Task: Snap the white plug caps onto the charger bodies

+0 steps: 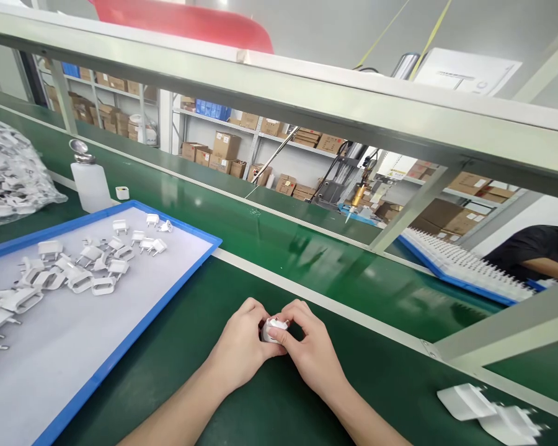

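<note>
A small white plastic plug part is held between my two hands, over the green table. My left hand is closed around its left side. From the right, the thumb and fingers of my right hand pinch the same part. My fingers hide much of it. To the left, several white plug housings with pins lie scattered on a white tray with a blue rim. Two white plug housings with pins rest on the table at the lower right.
A clear bag of white parts, a pump bottle and a small white piece stand at the left. A metal frame crosses above the table. Beyond it, a person's arm is beside a blue tray of pinned parts.
</note>
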`<state>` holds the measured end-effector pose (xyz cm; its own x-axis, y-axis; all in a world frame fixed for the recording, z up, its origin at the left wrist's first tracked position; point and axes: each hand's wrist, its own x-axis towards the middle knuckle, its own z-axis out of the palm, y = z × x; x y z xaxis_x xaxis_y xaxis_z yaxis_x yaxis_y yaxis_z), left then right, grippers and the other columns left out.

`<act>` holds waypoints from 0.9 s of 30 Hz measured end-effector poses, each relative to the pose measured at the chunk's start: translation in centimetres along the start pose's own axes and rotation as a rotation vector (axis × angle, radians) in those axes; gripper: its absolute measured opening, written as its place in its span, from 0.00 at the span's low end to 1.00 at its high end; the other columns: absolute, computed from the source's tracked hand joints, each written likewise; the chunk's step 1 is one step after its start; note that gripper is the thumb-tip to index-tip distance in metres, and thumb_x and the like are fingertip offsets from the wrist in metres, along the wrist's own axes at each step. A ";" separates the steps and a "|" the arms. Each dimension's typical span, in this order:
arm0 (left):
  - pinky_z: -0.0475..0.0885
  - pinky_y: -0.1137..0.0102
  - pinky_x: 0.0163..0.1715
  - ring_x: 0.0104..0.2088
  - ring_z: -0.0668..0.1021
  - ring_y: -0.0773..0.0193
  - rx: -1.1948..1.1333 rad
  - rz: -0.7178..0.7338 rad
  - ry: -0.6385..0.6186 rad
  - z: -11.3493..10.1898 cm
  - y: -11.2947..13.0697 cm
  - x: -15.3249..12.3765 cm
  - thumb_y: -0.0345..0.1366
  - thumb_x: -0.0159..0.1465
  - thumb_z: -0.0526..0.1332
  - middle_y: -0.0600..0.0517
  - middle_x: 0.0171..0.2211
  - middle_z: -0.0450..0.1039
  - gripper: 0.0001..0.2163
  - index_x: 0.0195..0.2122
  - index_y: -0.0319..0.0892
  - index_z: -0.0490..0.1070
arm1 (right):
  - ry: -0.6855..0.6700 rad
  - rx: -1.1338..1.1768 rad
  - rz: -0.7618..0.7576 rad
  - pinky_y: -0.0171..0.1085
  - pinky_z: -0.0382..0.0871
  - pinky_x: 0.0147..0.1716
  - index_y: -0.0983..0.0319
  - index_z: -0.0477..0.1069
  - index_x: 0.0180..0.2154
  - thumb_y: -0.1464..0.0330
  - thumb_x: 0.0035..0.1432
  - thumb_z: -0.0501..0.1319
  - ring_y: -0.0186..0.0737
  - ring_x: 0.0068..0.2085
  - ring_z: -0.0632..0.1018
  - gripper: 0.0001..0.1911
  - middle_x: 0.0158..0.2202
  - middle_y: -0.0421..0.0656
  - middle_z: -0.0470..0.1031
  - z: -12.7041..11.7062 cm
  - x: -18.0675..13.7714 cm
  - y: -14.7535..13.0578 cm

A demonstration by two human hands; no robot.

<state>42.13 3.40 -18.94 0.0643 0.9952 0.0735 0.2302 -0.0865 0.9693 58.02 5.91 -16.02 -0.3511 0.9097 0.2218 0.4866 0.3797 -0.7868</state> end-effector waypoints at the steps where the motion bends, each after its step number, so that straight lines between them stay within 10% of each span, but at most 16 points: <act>1: 0.66 0.71 0.32 0.34 0.72 0.67 -0.001 0.002 0.001 0.0 0.0 0.0 0.36 0.54 0.74 0.57 0.37 0.65 0.12 0.29 0.43 0.69 | 0.004 -0.009 -0.013 0.42 0.64 0.40 0.57 0.74 0.29 0.62 0.59 0.67 0.44 0.38 0.72 0.08 0.33 0.40 0.71 0.0 -0.1 0.0; 27: 0.64 0.71 0.31 0.32 0.70 0.67 -0.006 0.011 -0.017 -0.3 0.7 -0.6 0.34 0.56 0.71 0.57 0.36 0.64 0.12 0.27 0.44 0.66 | -0.064 -0.135 -0.140 0.41 0.65 0.36 0.57 0.72 0.32 0.66 0.64 0.64 0.43 0.36 0.73 0.07 0.32 0.40 0.72 -0.2 -0.2 -0.1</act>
<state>41.98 2.78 -18.28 0.0832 0.9933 0.0806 0.2237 -0.0975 0.9698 58.22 5.71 -15.90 -0.4711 0.8356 0.2827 0.5307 0.5245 -0.6658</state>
